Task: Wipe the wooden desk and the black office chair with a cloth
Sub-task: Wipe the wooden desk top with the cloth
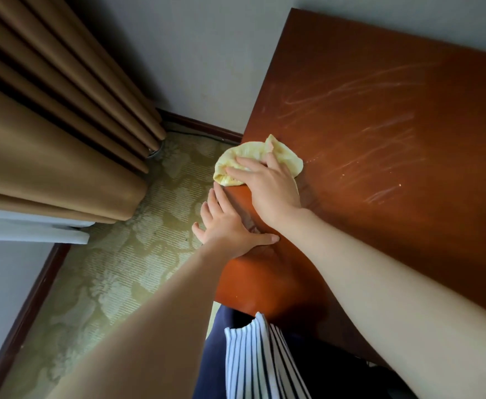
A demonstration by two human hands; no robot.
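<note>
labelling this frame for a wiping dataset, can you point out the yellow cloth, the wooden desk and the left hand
yellow cloth (287,159): head view, right fold clear of the fingers
wooden desk (380,168): head view, bare streaked top
left hand (230,228): head view, back of the hand

Soft, dimmish light with no hard shadows; a faint sheen on the desk (380,125) right of the right hand (270,191); wide-angle edges bend.
</note>
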